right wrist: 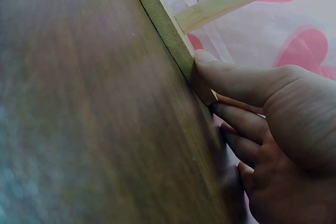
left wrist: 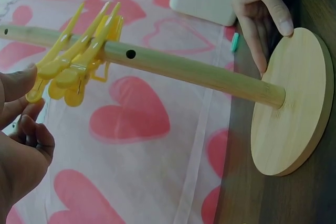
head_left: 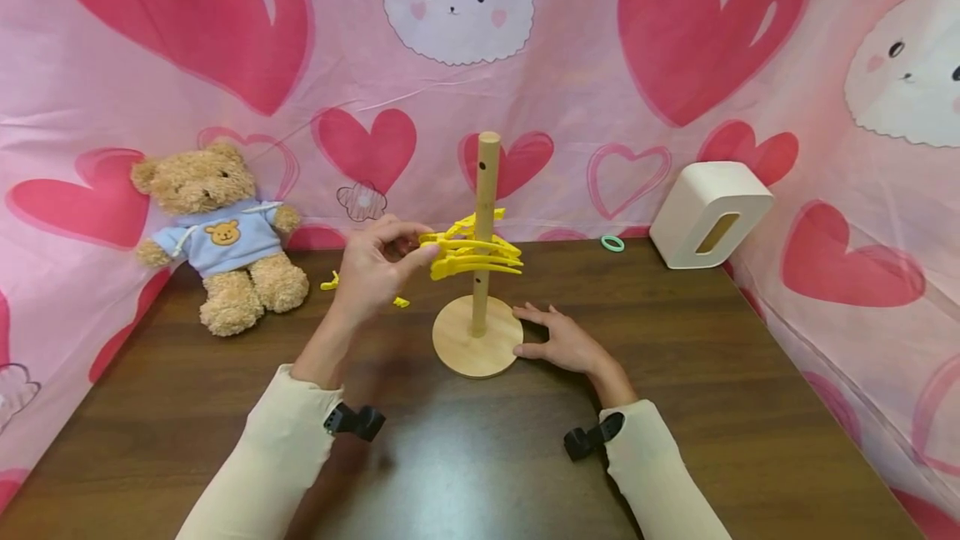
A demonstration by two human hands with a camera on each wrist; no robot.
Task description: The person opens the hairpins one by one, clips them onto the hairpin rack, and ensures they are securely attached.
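Observation:
My left hand (head_left: pixel 375 261) pinches the handle end of a yellow hair clip (left wrist: pixel 50 72) between thumb and fingers. That clip lies across a round wooden post (head_left: pixel 486 190), alongside several other yellow clips (head_left: pixel 491 261) at mid-height of the post. Dark holes show in the post above and below them. The post rises upright from a round wooden base (head_left: pixel 457 348) on the table. My right hand (head_left: pixel 562 342) touches the right side of this base, thumb (right wrist: pixel 226 80) at its rim and fingers spread fairly straight.
Small yellow pieces (head_left: pixel 330 282) lie on the brown table (head_left: pixel 465 473) left of the stand. A teddy bear (head_left: pixel 232 232) in a blue top sits at the back left. At the back right are a mint-green ring (head_left: pixel 612 250) and a white box with a slot (head_left: pixel 693 232).

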